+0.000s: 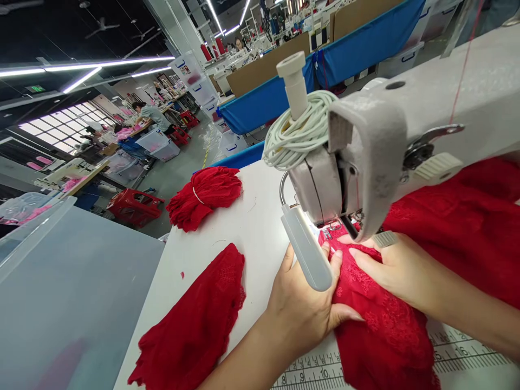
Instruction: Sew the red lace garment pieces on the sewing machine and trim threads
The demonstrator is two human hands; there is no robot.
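My left hand (pixel 303 306) lies flat on the white sewing table (pixel 252 227), fingers stretched out and its thumb pressing the edge of a red lace piece (pixel 382 325). My right hand (pixel 392 268) rests open on top of the same lace, fingertips close to the presser foot of the white sewing machine (pixel 365 157). The lace runs from under the needle down toward me. A white lamp bar (pixel 306 249) on the machine hides part of my left fingers.
A stack of red lace pieces (pixel 195 330) lies at the table's left front. A tied red bundle (pixel 205 196) sits at the far left corner. More red fabric (pixel 467 227) lies right of the machine. A clear plastic bin (pixel 60 292) stands at left. Other people work at distant tables.
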